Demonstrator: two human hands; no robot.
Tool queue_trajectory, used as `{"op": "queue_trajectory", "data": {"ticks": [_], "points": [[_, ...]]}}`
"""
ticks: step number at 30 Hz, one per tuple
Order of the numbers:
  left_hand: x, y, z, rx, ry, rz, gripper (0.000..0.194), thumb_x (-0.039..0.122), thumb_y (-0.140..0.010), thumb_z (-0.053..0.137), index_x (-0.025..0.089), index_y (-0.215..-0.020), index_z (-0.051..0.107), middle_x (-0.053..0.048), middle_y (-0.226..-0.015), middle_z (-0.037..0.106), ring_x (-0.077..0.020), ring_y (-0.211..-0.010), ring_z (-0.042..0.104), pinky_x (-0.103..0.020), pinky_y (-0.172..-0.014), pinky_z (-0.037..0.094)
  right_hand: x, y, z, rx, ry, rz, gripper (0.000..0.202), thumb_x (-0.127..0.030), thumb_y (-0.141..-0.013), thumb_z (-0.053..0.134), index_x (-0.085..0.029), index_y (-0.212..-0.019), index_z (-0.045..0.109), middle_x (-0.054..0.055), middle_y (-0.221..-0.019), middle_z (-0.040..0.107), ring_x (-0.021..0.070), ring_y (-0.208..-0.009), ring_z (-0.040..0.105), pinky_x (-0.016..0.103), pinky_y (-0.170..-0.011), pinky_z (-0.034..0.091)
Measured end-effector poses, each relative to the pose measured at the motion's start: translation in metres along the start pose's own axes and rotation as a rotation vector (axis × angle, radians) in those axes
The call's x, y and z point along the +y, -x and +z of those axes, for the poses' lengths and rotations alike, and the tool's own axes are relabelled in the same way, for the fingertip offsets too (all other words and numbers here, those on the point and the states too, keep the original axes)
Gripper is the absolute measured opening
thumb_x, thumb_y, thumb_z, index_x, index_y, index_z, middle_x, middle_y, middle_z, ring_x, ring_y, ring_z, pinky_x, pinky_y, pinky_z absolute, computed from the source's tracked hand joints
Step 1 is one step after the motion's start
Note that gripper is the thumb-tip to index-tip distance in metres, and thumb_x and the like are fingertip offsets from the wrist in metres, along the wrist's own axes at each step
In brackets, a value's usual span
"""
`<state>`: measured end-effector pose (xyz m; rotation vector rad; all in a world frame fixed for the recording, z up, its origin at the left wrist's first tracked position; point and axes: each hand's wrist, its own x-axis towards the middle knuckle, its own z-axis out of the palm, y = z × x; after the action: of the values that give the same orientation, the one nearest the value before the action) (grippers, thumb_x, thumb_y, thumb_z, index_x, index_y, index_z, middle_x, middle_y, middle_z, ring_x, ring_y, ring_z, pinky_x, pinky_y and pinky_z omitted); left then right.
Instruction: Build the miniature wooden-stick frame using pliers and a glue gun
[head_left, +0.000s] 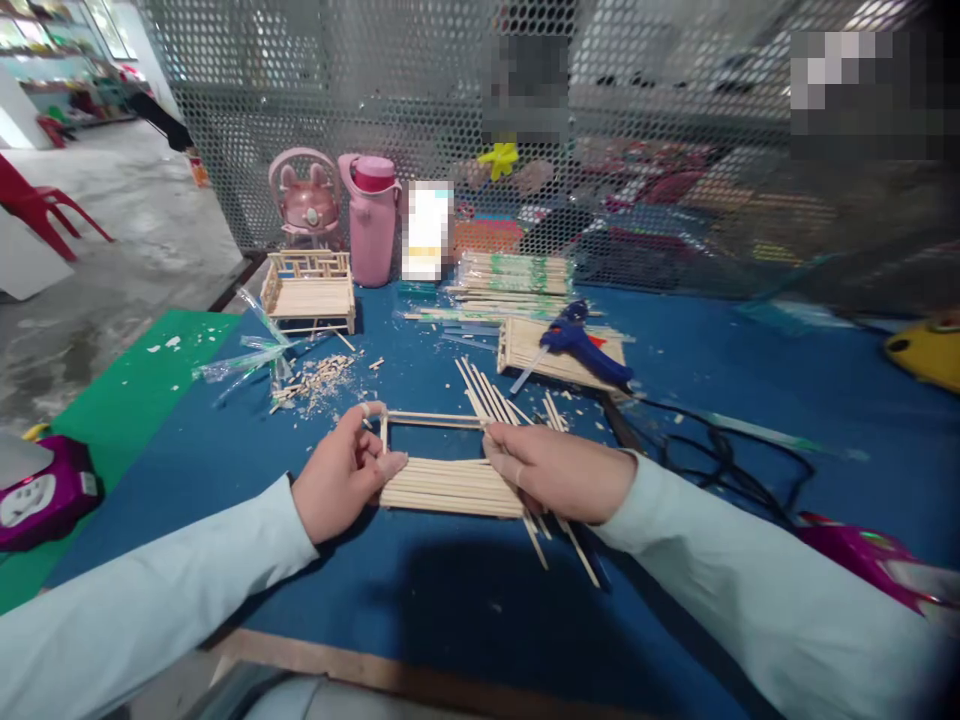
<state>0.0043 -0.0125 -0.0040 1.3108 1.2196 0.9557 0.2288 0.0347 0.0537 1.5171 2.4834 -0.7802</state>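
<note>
Pinches the stick frame (pixel 450 488) at its left end with the left hand (pixel 330 488) and at its right end with the right hand (pixel 562 470), beside loose sticks (pixel 581 555). Lies between both, neither nearer, over the tabletop (pixel 337 600). Runs lengthwise left to right, slats towards the body, open side pointing away.

pink bottle (pixel 373 225), plain blue tabletop (pixel 300 610)
</note>
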Motion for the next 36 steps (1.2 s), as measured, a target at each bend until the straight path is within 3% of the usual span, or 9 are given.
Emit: {"op": "queue_trajectory", "data": {"ticks": [7, 11, 15, 20, 30, 36], "points": [[0.009, 0.000, 0.000, 0.002, 0.123, -0.121, 0.049, 0.040, -0.076, 0.057, 0.017, -0.114, 0.038, 0.011, -0.052, 0.045, -0.0088, -0.042, 0.045, -0.020, -0.040, 0.041, 0.007, 0.018, -0.005, 0.220, 0.017, 0.034, 0.020, -0.029, -0.086, 0.037, -0.021, -0.073, 0.051, 0.002, -0.068, 0.061, 0.0170, -0.063, 0.054, 0.028, -0.062, 0.036], [0.012, -0.001, 0.000, 0.010, 0.183, -0.121, 0.055, 0.035, -0.070, 0.064, 0.016, -0.114, 0.037, 0.010, -0.055, 0.049, -0.0077, -0.044, 0.046, -0.018, -0.041, 0.041, 0.018, 0.021, 0.010, 0.403, -0.208, 0.013, 0.025, -0.039, -0.084, 0.040, -0.022, -0.072, 0.052, 0.001, -0.064, 0.058, 0.0161, -0.061, 0.053, 0.028, -0.061, 0.040], [0.014, -0.002, -0.002, 0.012, 0.284, -0.180, 0.057, 0.031, -0.066, 0.067, 0.017, -0.114, 0.038, 0.007, -0.061, 0.056, -0.0078, -0.048, 0.051, -0.020, -0.046, 0.044, 0.019, 0.018, 0.026, 0.400, -0.330, -0.022, 0.025, -0.040, -0.083, 0.043, -0.021, -0.070, 0.053, -0.002, -0.056, 0.051, 0.0135, -0.052, 0.047, 0.026, -0.054, 0.038], [0.017, -0.005, -0.005, 0.049, 0.386, -0.283, 0.048, 0.029, -0.068, 0.065, 0.019, -0.109, 0.043, 0.003, -0.069, 0.062, -0.0076, -0.049, 0.056, -0.021, -0.049, 0.047, 0.019, 0.015, 0.027, 0.366, -0.312, -0.044, 0.025, -0.039, -0.082, 0.044, -0.020, -0.067, 0.053, -0.002, -0.058, 0.052, 0.0131, -0.055, 0.047, 0.025, -0.055, 0.037], [0.019, -0.007, -0.004, 0.036, 0.329, -0.302, 0.057, 0.025, -0.065, 0.071, 0.016, -0.112, 0.040, 0.007, -0.055, 0.058, -0.0076, -0.047, 0.053, -0.019, -0.049, 0.045, 0.021, 0.014, 0.027, 0.377, -0.355, -0.039, 0.025, -0.039, -0.081, 0.045, -0.020, -0.067, 0.053, -0.002, -0.058, 0.051, 0.0132, -0.056, 0.046, 0.025, -0.055, 0.037], [0.019, -0.008, -0.004, 0.061, 0.323, -0.318, 0.051, 0.031, -0.069, 0.069, 0.018, -0.110, 0.042, 0.007, -0.057, 0.058, -0.0075, -0.048, 0.055, -0.019, -0.050, 0.047, 0.019, 0.013, 0.028, 0.371, -0.410, -0.042, 0.025, -0.039, -0.080, 0.046, -0.020, -0.066, 0.054, -0.002, -0.055, 0.050, 0.0121, -0.052, 0.044, 0.024, -0.052, 0.037]]}}
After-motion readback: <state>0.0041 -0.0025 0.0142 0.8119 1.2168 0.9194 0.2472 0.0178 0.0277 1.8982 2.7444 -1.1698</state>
